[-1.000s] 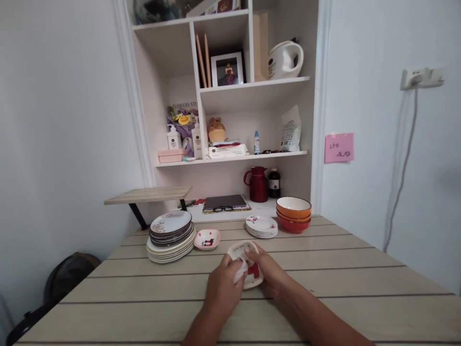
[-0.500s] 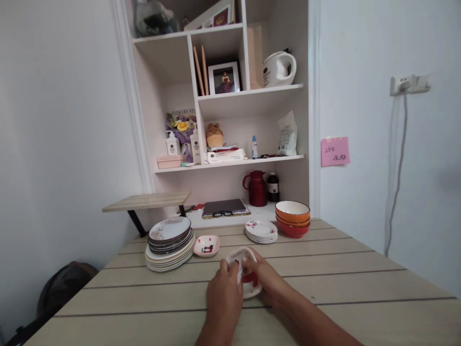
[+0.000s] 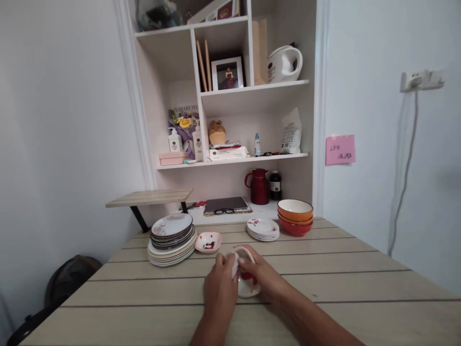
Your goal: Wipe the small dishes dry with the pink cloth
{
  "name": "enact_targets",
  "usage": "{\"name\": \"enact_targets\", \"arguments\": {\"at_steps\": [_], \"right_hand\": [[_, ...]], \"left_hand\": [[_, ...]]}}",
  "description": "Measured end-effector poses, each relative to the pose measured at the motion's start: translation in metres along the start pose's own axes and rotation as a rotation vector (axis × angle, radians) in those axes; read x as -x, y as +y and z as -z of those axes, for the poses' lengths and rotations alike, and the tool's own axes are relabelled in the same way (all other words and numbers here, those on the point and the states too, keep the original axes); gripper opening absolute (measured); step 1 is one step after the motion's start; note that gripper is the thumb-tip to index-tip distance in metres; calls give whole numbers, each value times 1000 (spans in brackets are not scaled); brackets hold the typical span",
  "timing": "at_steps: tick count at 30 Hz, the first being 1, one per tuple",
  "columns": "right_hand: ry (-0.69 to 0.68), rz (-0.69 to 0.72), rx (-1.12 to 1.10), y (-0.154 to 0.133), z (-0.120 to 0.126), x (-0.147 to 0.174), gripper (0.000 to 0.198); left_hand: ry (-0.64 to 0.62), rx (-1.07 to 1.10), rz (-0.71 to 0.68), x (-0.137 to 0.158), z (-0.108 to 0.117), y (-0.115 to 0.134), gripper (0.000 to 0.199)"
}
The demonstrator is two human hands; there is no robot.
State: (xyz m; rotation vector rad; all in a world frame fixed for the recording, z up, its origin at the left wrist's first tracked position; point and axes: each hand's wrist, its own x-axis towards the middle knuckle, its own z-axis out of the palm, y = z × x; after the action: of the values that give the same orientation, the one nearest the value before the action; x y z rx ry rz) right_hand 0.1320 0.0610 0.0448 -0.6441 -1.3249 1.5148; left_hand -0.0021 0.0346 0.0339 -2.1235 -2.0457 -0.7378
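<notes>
My right hand point(image 3: 262, 273) grips the right rim of a small white dish point(image 3: 248, 290) with red on its inside, tilted above the table. A crumpled white tissue or cloth point(image 3: 235, 265) is pinched in my left hand point(image 3: 221, 283) at the dish's left side. My fingers cover much of the dish. Just beyond, a similar small dish point(image 3: 208, 242) with a pink rim and a red and black picture lies on the table point(image 3: 324, 317).
At the left stands a stack of plates point(image 3: 172, 242), below a small raised wooden shelf point(image 3: 149, 197). Farther back are small flowered plates point(image 3: 263, 229) and stacked orange and red bowls point(image 3: 295, 217). A red jug point(image 3: 258, 186) stands in the white shelving.
My left hand and the white tissue or cloth have shifted slightly left, from inside the dish toward its left rim. The dish is turned a little more edge-on. The camera view has moved slightly.
</notes>
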Motion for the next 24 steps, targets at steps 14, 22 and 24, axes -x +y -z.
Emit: {"name": "enact_targets", "arguments": {"at_steps": [14, 22, 24], "right_hand": [[73, -81, -98, -2, 3, -2, 32], [0, -33, 14, 0, 3, 0, 36], [49, -63, -43, 2, 4, -2, 35]], "left_hand": [[-49, 253, -120, 3, -2, -4, 24], [-35, -113, 17, 2, 2, 8, 38], [-48, -127, -8, 3, 2, 12, 38]]}}
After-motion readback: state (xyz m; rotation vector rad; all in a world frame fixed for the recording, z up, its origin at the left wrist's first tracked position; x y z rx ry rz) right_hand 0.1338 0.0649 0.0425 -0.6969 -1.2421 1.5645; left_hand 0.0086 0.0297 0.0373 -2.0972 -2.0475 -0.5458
